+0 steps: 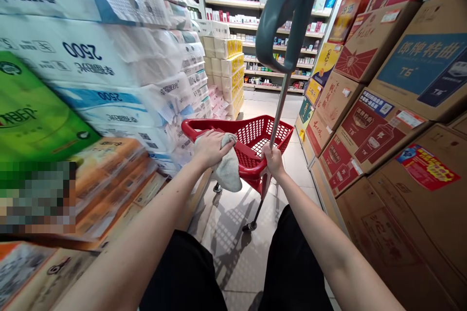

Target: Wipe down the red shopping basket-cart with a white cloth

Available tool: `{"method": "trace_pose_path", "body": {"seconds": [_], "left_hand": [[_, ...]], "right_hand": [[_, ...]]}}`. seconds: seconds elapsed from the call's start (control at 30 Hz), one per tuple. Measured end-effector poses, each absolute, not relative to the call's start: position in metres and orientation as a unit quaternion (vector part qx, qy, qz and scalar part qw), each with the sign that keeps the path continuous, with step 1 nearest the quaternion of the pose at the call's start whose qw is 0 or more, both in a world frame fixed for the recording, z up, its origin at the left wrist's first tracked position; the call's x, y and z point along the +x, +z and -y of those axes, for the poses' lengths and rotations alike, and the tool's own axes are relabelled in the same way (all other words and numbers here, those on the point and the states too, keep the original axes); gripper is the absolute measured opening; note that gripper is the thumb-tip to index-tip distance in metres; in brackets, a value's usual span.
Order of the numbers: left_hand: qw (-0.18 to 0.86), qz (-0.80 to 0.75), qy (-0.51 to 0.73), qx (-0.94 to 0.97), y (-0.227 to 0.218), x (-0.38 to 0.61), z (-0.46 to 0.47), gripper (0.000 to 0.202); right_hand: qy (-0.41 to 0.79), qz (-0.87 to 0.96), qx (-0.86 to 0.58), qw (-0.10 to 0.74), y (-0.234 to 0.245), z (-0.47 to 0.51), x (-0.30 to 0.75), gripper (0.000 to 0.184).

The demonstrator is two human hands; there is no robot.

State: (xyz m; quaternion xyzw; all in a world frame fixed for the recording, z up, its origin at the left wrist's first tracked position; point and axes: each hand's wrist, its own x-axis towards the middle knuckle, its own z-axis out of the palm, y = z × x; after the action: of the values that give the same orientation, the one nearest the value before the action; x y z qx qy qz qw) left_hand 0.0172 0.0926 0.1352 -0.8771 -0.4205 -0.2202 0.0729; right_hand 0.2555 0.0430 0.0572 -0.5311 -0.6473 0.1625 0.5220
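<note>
A red plastic shopping basket (255, 138) on wheels stands on the tiled aisle floor in front of me. My left hand (209, 146) presses a pale grey cloth (229, 171) onto the basket's near left rim, fingers closed over it. My right hand (273, 159) is wrapped round the lower end of the basket's metal pull rod (280, 107). The rod rises to a grey-green loop handle (288, 14) near the camera. The basket looks empty inside.
Stacked packs of tissue and toilet paper (109, 73) wall the left side. Cardboard cartons (397, 107) are piled along the right. A stack of yellow and white packs (228, 73) stands ahead, with store shelves (255, 19) behind. The tiled floor (237, 252) runs between.
</note>
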Motion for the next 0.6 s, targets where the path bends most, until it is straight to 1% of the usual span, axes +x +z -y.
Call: {"method": "trace_pose_path", "body": {"seconds": [0.03, 0.1, 0.17, 0.23, 0.37, 0.47, 0.53, 0.6], "left_hand": [[0.076, 0.432, -0.221, -0.871, 0.136, 0.019, -0.092, 0.049], [0.081, 0.456, -0.221, -0.858, 0.136, 0.025, -0.09, 0.048], [0.085, 0.476, -0.223, -0.847, 0.137, 0.032, -0.087, 0.046], [0.091, 0.492, -0.228, -0.835, 0.137, 0.039, -0.083, 0.045], [0.102, 0.507, -0.24, -0.822, 0.136, 0.051, -0.075, 0.044], [0.1, 0.488, -0.246, -0.831, 0.135, 0.056, -0.072, 0.041], [0.099, 0.471, -0.252, -0.84, 0.132, 0.056, -0.072, 0.038], [0.096, 0.455, -0.265, -0.845, 0.13, 0.055, -0.072, 0.039]], "right_hand": [[0.149, 0.633, -0.539, 0.535, 0.06, -0.04, 0.254, 0.048], [0.081, 0.594, -0.56, 0.572, 0.067, -0.029, 0.247, 0.037], [-0.027, 0.557, -0.574, 0.6, 0.076, -0.015, 0.237, 0.037], [-0.115, 0.545, -0.58, 0.595, 0.086, -0.001, 0.228, 0.04], [-0.179, 0.581, -0.579, 0.543, 0.098, 0.014, 0.218, 0.03], [-0.203, 0.607, -0.579, 0.505, 0.101, 0.015, 0.216, 0.029], [-0.196, 0.655, -0.572, 0.453, 0.101, 0.014, 0.214, 0.03], [-0.159, 0.691, -0.598, 0.375, 0.103, 0.012, 0.209, 0.03]]}}
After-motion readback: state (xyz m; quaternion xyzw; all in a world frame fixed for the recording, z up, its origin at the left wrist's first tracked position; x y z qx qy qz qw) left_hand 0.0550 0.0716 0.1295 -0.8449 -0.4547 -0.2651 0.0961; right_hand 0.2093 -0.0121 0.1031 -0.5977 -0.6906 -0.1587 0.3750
